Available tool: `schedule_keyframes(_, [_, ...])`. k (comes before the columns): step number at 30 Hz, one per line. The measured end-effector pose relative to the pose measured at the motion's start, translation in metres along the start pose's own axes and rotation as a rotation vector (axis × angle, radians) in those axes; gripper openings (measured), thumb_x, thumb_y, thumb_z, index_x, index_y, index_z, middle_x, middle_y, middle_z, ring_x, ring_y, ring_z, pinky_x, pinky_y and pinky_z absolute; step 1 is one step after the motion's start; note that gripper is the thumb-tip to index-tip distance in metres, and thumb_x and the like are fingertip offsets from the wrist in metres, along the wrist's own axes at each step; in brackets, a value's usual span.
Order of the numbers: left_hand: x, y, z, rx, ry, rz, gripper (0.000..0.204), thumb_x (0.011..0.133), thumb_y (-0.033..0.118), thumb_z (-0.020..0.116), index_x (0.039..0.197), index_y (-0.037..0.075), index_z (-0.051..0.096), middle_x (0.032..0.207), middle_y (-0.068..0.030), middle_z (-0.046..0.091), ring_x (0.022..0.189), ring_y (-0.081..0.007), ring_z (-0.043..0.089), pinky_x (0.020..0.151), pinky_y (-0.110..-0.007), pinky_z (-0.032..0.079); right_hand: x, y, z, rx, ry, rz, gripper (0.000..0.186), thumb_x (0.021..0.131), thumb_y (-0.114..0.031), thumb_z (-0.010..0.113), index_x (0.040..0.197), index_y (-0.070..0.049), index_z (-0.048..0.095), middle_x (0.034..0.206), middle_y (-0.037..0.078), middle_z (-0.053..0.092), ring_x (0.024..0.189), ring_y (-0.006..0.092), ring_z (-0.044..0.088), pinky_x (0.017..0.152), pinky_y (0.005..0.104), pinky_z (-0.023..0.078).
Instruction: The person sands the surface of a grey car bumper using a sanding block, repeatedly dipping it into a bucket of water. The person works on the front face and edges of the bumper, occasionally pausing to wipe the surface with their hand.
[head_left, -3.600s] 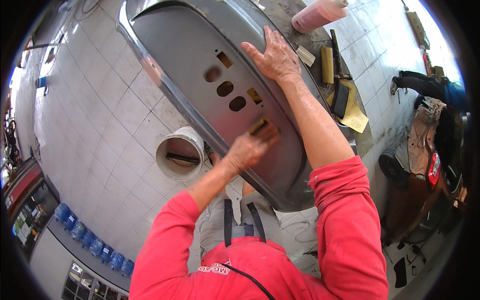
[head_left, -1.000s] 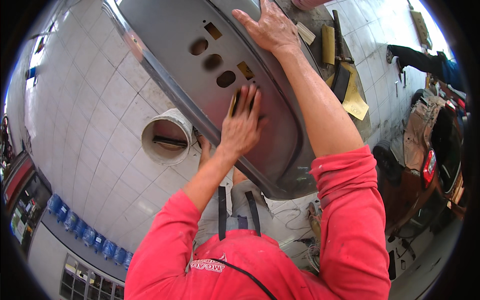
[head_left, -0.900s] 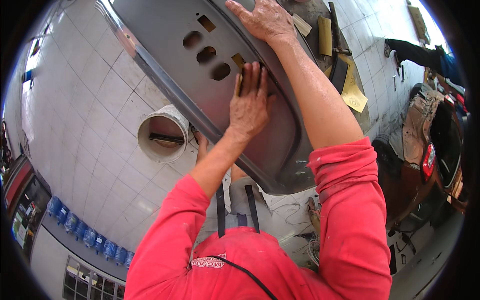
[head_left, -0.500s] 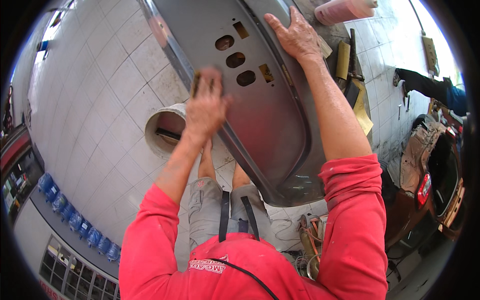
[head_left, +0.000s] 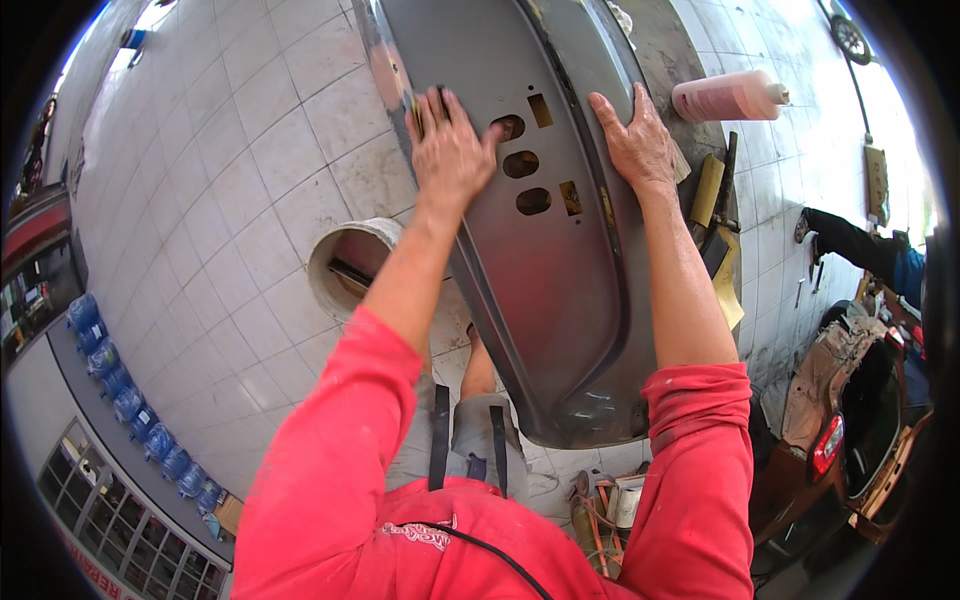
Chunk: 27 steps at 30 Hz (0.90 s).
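A grey painted car panel point(head_left: 520, 300) with oval and square cutouts spans the upper middle. My left hand point(head_left: 445, 155) presses on its left part near the bright edge, gripping a thin yellowish sanding pad point(head_left: 420, 122), mostly hidden under the fingers. My right hand point(head_left: 637, 140) lies open on the panel's right raised rim, thumb apart, holding nothing. Just right of it, on a worn stand top point(head_left: 675, 45), are a pink plastic bottle point(head_left: 725, 97), a yellow block point(head_left: 707, 185), a dark bar and yellow sheets point(head_left: 725, 285).
A white bucket point(head_left: 330, 300) stands on the tiled floor point(head_left: 230, 180) left of the panel. Blue water jugs point(head_left: 130, 400) line the lower left. At right are another person's dark-clothed leg point(head_left: 850, 240), a brown car body point(head_left: 820, 430) and tools. A hand cart point(head_left: 600, 515) sits below.
My left hand has moved up along the panel to its left edge with the pad. The view has shifted, putting panel and right hand further right, and the bottle shows more fully.
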<state>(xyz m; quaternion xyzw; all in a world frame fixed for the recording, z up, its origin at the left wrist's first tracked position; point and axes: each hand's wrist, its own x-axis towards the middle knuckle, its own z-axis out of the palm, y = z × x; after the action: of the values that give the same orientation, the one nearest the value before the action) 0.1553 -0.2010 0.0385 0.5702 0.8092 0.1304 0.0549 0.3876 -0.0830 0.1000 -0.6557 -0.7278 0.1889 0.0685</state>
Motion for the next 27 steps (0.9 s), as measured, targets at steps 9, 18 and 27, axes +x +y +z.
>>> schedule_keyframes(9, [-0.113, 0.007, -0.028, -0.055, -0.252, 0.319, 0.089, 0.106, 0.058, 0.055, 0.162, -0.01, 0.039, 0.167, -0.0319, 0.039, 0.16, -0.043, 0.033, 0.133, -0.053, 0.022, -0.004, 0.012, 0.002, 0.037, 0.014, 0.033, 0.11, 0.096, -0.085, 0.048, 0.165, 0.0, 0.039, 0.165, 0.029, 0.044, 0.157, 0.039, 0.039, 0.129, 0.0468, 0.034])
schedule_keyframes(18, [0.177, -0.056, 0.021, 0.03, 0.047, 0.0, 0.089, 0.11, 0.062, 0.042, 0.163, -0.009, 0.035, 0.169, -0.0288, 0.039, 0.16, -0.0416, 0.034, 0.134, -0.048, 0.023, -0.001, -0.003, -0.005, 0.049, -0.001, -0.005, 0.105, 0.099, -0.079, 0.051, 0.164, 0.002, 0.038, 0.165, 0.031, 0.043, 0.158, 0.0402, 0.038, 0.128, 0.047, 0.034])
schedule_keyframes(27, [0.139, -0.033, 0.004, -0.257, -0.173, 0.346, 0.076, 0.11, 0.058, 0.045, 0.168, 0.009, 0.036, 0.175, -0.0108, 0.036, 0.162, -0.03, 0.031, 0.131, -0.045, 0.032, -0.002, -0.001, -0.01, 0.038, -0.013, 0.025, 0.1, 0.1, -0.073, 0.057, 0.164, 0.001, 0.038, 0.165, 0.03, 0.044, 0.156, 0.0405, 0.041, 0.125, 0.0474, 0.037])
